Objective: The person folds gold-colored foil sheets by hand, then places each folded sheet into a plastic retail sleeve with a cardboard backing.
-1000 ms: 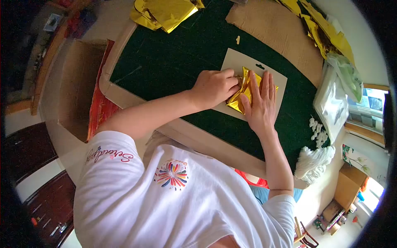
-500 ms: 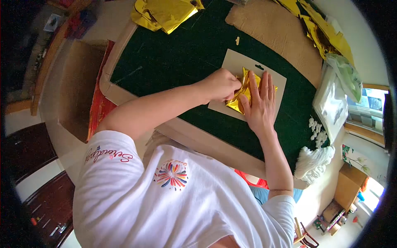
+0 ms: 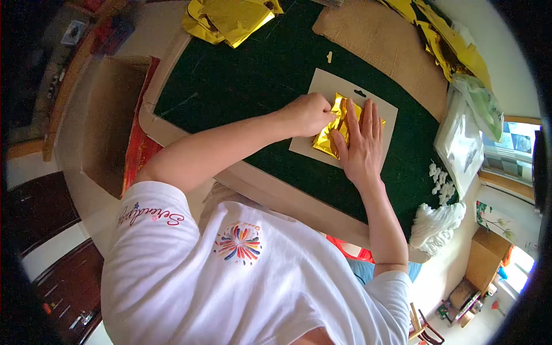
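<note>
In a pale-walled room with a window at the right, a bench topped in dark green and edged in beige carried sheets of gold foil and packing goods. A person in a white printed T-shirt leaned over it, both bare arms stretched forward. Between the two hands, a creased piece of shiny gold foil lay on a beige card set aslant on the green top, with a dark hanging slot cut near the card's far edge.

The right hand lay palm down over the foil's right part, its grip spread flat, with a gold tip showing past the fingers. The left hand was curled at the foil's left edge, its fingertips turned under; from this angle it could not be told whether that grip pinched the foil or only pressed against it.

Just beyond the card lay a small beige cut-out, shaped much like the slot. A brown cardboard sheet covered the far side of the bench, a stack of gold foil sheets sat at the far left, and more crumpled foil was heaped at the far right. Near it were clear plastic bags, small white tufts and a bundle of white strands. A cardboard box, red on one side, stood open to the left of the bench.
</note>
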`<action>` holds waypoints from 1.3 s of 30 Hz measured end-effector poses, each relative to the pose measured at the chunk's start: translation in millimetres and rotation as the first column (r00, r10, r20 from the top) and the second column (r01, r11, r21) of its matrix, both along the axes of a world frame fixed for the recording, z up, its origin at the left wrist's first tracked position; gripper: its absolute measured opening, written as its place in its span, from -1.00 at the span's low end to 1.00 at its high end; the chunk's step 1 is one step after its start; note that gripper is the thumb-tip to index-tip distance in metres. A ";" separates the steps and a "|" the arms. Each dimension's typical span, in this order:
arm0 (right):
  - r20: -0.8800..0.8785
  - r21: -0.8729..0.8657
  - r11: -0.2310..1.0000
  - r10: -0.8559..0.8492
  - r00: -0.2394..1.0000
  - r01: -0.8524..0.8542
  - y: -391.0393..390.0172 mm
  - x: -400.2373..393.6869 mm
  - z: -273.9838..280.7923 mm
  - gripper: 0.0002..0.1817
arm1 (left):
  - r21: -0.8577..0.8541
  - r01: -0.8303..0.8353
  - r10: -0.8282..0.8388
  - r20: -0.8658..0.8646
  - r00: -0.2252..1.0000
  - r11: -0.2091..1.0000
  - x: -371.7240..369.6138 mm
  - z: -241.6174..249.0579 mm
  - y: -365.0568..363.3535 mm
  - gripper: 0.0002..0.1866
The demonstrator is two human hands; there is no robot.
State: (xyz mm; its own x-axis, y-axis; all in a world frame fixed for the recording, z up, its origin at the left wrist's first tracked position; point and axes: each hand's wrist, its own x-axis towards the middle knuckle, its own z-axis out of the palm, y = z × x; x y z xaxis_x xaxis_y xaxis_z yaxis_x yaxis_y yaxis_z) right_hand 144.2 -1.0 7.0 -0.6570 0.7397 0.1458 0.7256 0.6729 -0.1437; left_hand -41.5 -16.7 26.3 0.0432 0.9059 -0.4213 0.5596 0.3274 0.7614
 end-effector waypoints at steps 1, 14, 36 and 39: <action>-0.006 -0.010 1.000 -0.002 1.000 0.002 0.0 -0.1 1.2 -0.34 | 0.013 -0.018 0.018 -0.005 1.000 1.000 0.8 1.5 -2.3 -0.72; -0.035 -0.026 1.000 0.014 0.999 -0.015 0.6 1.6 -1.2 -0.35 | 0.674 0.242 0.128 -0.450 0.884 0.698 13.7 -13.3 -38.9 -0.84; 0.011 -0.005 1.000 -0.008 1.000 0.008 0.4 0.0 -0.3 -0.34 | 0.305 -0.262 0.199 0.221 0.955 0.916 13.6 -18.2 -16.2 -0.88; 0.021 0.001 1.000 -0.007 1.000 0.007 0.5 0.1 0.2 -0.34 | 0.304 -0.287 0.209 0.265 0.941 0.908 11.7 -20.3 -17.1 -0.87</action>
